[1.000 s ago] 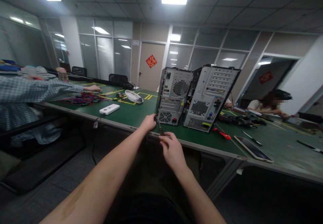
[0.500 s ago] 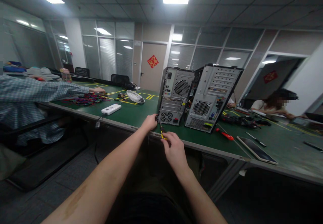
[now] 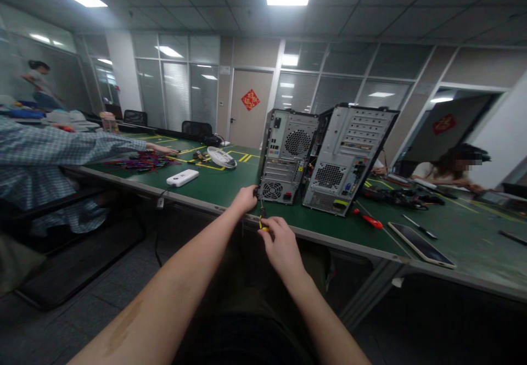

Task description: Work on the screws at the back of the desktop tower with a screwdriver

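Note:
My right hand (image 3: 280, 244) is closed around the yellow-and-black handle of a screwdriver (image 3: 264, 223). Its thin shaft points up and away, toward the lower left corner of a computer tower (image 3: 284, 159) that stands with its back panel facing me. My left hand (image 3: 246, 199) is closed at that same corner, its fingertips around a small dark piece that I cannot make out. Whether the screwdriver's tip touches anything is too small to tell. Right beside this case stands a second computer tower (image 3: 337, 162), its metal back also turned my way.
Left on the green table (image 3: 224, 192) lie a white power bank (image 3: 182, 178), a pile of coloured wires (image 3: 142, 161) and a white oval fan cover (image 3: 221, 157). To the right are a red-handled tool (image 3: 368, 219), a phone (image 3: 420, 244) and black cables. Co-workers sit at both sides.
My right hand and the screwdriver have shifted slightly left, the handle tilting a little. My left hand stays at the tower's corner. Another person now shows behind the glass at far left.

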The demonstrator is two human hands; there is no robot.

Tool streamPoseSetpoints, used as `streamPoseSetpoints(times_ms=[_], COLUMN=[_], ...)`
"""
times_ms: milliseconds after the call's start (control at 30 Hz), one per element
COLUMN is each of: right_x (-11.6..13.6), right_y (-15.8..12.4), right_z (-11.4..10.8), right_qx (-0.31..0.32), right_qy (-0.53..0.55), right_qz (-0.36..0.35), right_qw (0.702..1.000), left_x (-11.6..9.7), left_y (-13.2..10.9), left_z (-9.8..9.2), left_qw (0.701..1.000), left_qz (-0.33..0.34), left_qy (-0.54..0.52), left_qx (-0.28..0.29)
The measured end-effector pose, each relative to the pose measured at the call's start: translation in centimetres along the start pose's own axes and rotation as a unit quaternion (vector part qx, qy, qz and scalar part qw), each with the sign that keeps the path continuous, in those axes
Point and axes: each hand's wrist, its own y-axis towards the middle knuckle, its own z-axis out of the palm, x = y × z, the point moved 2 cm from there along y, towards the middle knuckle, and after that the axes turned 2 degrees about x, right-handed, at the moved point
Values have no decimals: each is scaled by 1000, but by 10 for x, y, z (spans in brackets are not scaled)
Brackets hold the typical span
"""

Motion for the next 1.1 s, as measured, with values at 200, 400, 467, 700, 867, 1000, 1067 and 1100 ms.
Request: streamPoseSetpoints(times_ms=[200,400,467,700,867,1000,1067,1100], right_x=[0,-3,-4,-2,-3,-3,-3,-3], right_y=[0,0,0,0,1,0,-1,-1], right_z=[-2,-3,-2,-1,-1,-2,-3,-4], right_qx=[-20,0,11,2,-20,-12,-4,-2], right_qy=[3,-29,-26,-1,9,-15,-33,-38], right_qz=[-5,0,2,-5,1,-13,-12,-10], right_qw=[1000,1000,1000,1000,1000,1000,999,999], left_x=[1,4,4,1,-1,1,1,1], left_y=[2,3,3,1,0,1,1,1], left_z=[2,5,5,1,-1,1,1,2], left_qw=[1000,1000,1000,1000,1000,1000,1000,1000], left_qz=[5,11,13,5,-2,-5,0,3], left_qy=[3,2,1,6,4,-5,-9,-10], left_qx=[-2,-7,-6,0,4,4,1,0])
